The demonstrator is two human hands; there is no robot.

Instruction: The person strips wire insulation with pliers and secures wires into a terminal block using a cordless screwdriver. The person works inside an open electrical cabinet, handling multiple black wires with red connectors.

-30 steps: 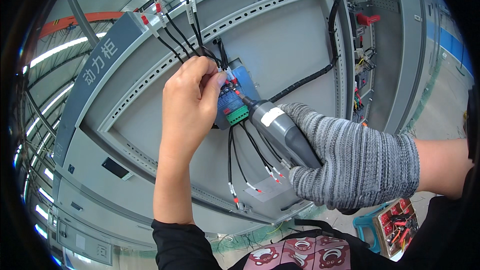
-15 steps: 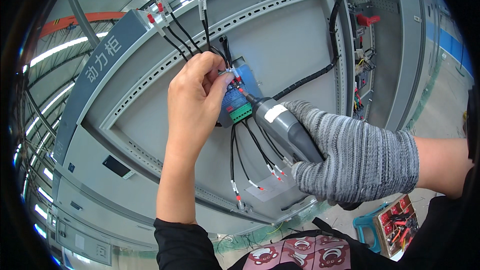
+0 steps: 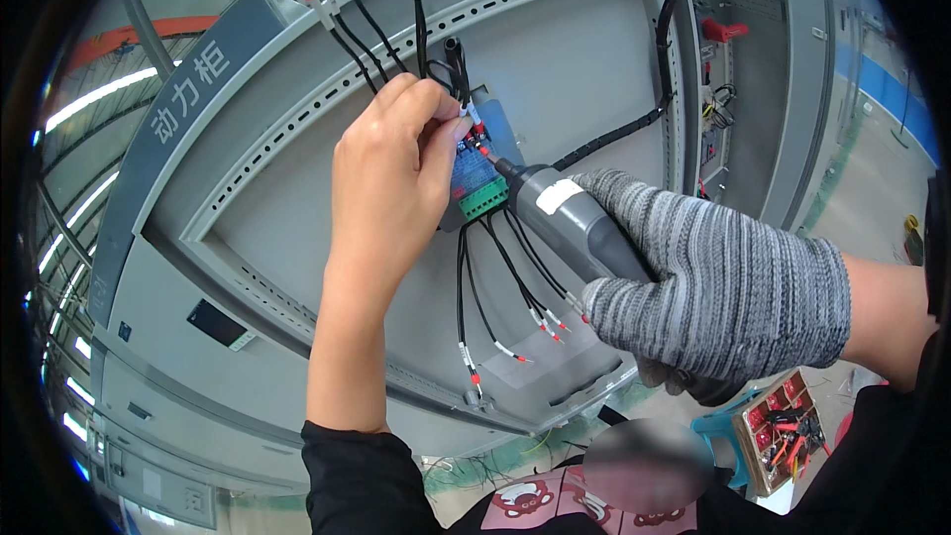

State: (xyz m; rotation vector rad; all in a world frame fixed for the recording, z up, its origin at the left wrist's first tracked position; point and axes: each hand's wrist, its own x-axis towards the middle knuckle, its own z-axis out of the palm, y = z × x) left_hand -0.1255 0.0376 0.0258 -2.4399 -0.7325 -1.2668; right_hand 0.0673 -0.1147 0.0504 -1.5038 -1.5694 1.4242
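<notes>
A blue box-shaped electrical device (image 3: 474, 176) with a green terminal block (image 3: 484, 199) is mounted on the grey cabinet panel. At its upper terminals the fingers of my bare left hand (image 3: 389, 154) are pinched around a thin wire (image 3: 475, 123) with a white sleeve and a red end; the fingertips partly hide it. My right hand (image 3: 728, 282), in a grey striped knit glove, is wrapped round a dark grey electric screwdriver (image 3: 584, 223). The screwdriver's red-tipped bit (image 3: 485, 152) points at the terminals just beside my left fingertips; whether it sits in a screw I cannot tell.
Loose black wires (image 3: 464, 287) with red ends hang below the device; others (image 3: 357, 35) stick up above it. A black wrapped cable (image 3: 614, 139) runs right along the panel. A wooden parts box (image 3: 758, 446) with tools rests on a blue stool (image 3: 721, 426) at the lower right.
The view has shifted slightly, so the cabinet sits a little differently in the picture. Both hands keep their grips, and the screwdriver bit stays at the terminals.
</notes>
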